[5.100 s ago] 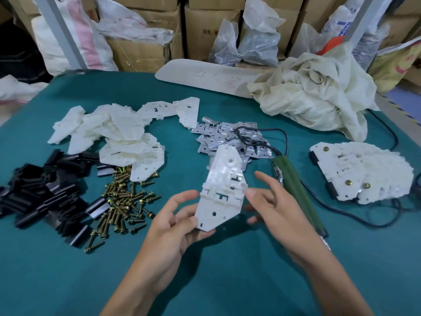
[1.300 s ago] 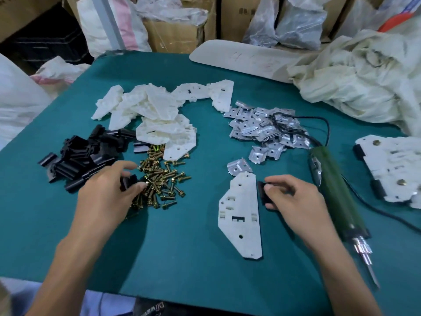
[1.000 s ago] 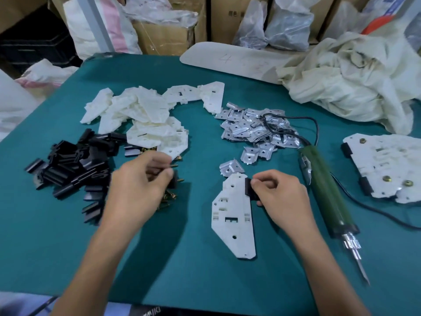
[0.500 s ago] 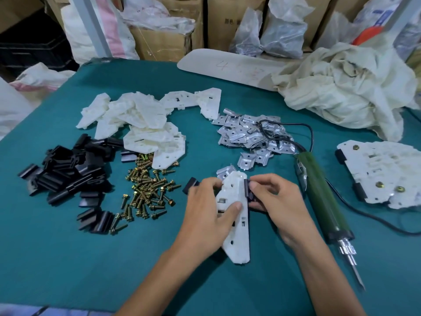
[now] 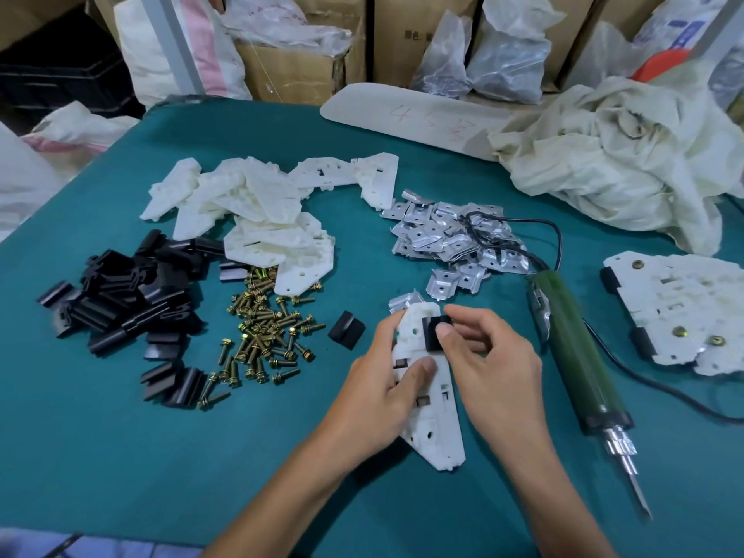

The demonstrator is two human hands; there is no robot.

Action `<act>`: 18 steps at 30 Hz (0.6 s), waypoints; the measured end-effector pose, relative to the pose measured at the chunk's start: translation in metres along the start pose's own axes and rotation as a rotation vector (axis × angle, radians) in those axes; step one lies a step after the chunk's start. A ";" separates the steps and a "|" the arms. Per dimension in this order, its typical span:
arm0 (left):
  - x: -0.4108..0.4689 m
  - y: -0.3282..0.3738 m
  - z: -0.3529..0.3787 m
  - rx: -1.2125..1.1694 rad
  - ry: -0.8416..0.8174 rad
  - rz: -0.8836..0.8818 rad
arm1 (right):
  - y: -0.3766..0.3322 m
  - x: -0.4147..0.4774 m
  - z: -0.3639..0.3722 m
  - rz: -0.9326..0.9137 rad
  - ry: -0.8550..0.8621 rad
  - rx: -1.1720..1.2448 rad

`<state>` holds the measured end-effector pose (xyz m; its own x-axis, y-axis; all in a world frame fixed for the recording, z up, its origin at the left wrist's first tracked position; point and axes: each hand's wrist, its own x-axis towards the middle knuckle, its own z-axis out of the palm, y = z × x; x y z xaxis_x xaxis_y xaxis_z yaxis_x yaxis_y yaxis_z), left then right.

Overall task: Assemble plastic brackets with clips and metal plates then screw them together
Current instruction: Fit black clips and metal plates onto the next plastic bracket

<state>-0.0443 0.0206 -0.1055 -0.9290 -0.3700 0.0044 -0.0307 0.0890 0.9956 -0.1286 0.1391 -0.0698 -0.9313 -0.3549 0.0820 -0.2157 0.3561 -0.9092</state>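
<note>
A white plastic bracket (image 5: 439,420) lies on the teal table in front of me. My left hand (image 5: 382,388) grips its left edge, thumb pressed on its face. My right hand (image 5: 487,364) pinches a black clip (image 5: 431,334) against the bracket's upper part. A second black clip (image 5: 346,329) lies loose just left of the bracket. One metal plate (image 5: 404,302) peeks out behind the bracket's top end.
Black clips (image 5: 120,300) are heaped at the left, brass screws (image 5: 261,336) beside them, white brackets (image 5: 257,219) behind, metal plates (image 5: 455,239) at centre back. A green electric screwdriver (image 5: 575,356) lies right of my hands. Finished brackets (image 5: 684,308) are stacked far right, crumpled cloth (image 5: 620,159) behind.
My left hand came over from the screw and clip piles, dropped a black clip beside the bracket, and took hold of the bracket. My right hand has slid its clip onto the bracket's upper part.
</note>
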 end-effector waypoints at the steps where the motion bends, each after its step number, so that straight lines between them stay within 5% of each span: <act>1: 0.000 -0.001 0.000 -0.003 0.007 -0.002 | -0.003 0.001 -0.002 0.000 -0.025 -0.026; 4: 0.002 -0.002 0.000 0.038 0.041 -0.022 | -0.017 0.013 -0.013 -0.033 -0.106 -0.205; 7: 0.005 -0.001 0.003 0.097 0.027 -0.063 | -0.044 0.033 -0.006 -0.298 -0.198 -0.435; 10: 0.006 0.002 0.003 0.176 0.007 -0.052 | -0.078 0.058 0.036 -0.496 -0.640 -0.575; 14: 0.005 0.000 0.001 0.234 0.008 -0.013 | -0.095 0.084 0.084 -0.447 -1.124 -0.900; 16: 0.003 0.001 0.000 0.218 0.003 0.000 | -0.094 0.095 0.085 -0.421 -1.126 -0.860; 18: 0.004 0.003 -0.004 0.101 0.023 -0.017 | -0.093 0.105 0.069 -0.424 -0.953 -0.709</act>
<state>-0.0464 0.0159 -0.1021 -0.9195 -0.3930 -0.0088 -0.0840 0.1748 0.9810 -0.1860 0.0092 -0.0050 -0.2328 -0.9308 -0.2820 -0.8302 0.3412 -0.4409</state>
